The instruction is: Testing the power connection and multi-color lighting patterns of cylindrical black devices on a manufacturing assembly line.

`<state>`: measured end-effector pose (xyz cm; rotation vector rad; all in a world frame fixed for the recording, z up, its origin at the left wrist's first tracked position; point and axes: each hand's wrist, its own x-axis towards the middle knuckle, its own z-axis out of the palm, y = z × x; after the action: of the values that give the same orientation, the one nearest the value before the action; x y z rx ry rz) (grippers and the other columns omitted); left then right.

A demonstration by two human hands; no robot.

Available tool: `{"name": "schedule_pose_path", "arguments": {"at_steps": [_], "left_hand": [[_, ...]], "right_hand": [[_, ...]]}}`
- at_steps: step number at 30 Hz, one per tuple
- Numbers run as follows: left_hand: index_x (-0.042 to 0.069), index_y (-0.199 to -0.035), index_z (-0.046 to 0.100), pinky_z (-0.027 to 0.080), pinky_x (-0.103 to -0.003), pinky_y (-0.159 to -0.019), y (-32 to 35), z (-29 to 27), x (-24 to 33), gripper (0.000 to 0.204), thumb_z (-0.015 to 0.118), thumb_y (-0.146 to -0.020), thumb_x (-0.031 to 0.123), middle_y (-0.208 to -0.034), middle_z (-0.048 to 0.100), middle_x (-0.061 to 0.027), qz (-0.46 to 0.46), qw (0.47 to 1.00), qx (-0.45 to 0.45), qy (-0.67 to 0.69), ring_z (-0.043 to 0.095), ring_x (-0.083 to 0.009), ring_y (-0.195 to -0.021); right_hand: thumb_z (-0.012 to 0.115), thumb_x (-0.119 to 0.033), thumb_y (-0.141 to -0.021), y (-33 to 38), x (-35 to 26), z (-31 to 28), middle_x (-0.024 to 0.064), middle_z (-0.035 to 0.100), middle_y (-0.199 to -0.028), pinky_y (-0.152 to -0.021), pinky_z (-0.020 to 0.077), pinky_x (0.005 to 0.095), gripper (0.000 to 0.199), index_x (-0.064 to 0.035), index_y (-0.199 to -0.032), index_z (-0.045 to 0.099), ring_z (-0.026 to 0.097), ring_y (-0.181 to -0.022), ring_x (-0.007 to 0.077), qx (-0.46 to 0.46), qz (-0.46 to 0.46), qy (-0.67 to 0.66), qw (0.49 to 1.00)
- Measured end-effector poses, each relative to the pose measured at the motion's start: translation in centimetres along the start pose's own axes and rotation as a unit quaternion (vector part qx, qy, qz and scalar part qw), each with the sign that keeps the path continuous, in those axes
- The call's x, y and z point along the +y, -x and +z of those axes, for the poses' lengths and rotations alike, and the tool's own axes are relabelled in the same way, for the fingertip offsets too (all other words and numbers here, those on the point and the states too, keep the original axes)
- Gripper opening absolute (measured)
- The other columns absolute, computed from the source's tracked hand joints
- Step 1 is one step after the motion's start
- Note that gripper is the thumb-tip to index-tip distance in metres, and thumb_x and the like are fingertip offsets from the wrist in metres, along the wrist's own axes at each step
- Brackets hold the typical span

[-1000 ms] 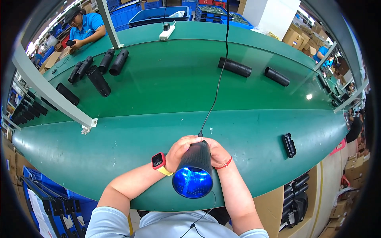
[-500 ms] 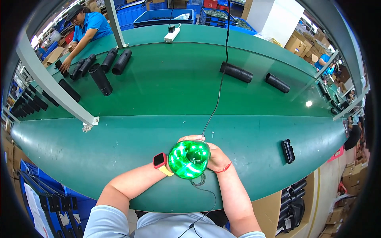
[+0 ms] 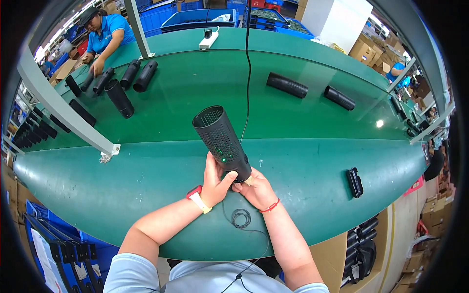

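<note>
While hands [image 3: 215, 183] grip speaker [image 3: 222, 141], cable [image 3: 246, 73] behind

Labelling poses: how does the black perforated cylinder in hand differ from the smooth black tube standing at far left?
The black perforated cylinder is held tilted above the green belt by left hand and right hand; the smooth black tube stands on it untouched. The cylinder's wall is mesh, a green light showing; the tube's is plain. Both are black with open tops.

A factory assembly line: a long green conveyor belt [image 3: 303, 122] carrying black tubes [image 3: 287, 85], blue crates [image 3: 166, 14] and cardboard boxes [image 3: 364, 49] behind its far edge, another worker [image 3: 105, 36] nearby.
</note>
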<state>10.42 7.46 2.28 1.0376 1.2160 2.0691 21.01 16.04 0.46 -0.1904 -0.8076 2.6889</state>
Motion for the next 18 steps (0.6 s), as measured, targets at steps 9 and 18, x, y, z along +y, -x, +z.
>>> {"name": "schedule_pose_path", "arguments": {"at_steps": [9, 18], "left_hand": [[0.001, -0.134, 0.015, 0.038, -0.036, -0.093, -0.2, -0.8, -1.1, 0.08, 0.064, -0.071, 0.006, -0.123, 0.04, -0.017, 0.053, 0.994, -0.09, -0.025, 0.047, -0.026, -0.109], [0.005, -0.133, 0.016, 0.04, -0.035, -0.091, -0.5, -0.2, -0.9, 0.085, 0.067, -0.064, -0.001, -0.124, 0.04, -0.0153, 0.056, 0.993, -0.101, -0.039, 0.048, -0.0264, -0.108]], "right_hand": [[0.046, -0.006, -0.083, 0.6, -0.8, 0.6, 0.0093, 0.054, -0.078, -0.061, 0.0399, 0.0277, 0.017, -0.0013, -0.098, 0.053, 0.048, -0.064, 0.0156, -0.012, 0.037, -0.085, 0.996], [0.045, -0.006, -0.084, 0.9, -1.2, 1.3, 0.0093, 0.054, -0.077, -0.06, 0.0394, 0.027, 0.019, 0.0001, -0.1, 0.051, 0.048, -0.063, 0.015, 0.064, 0.027, -0.069, 0.995]]}}
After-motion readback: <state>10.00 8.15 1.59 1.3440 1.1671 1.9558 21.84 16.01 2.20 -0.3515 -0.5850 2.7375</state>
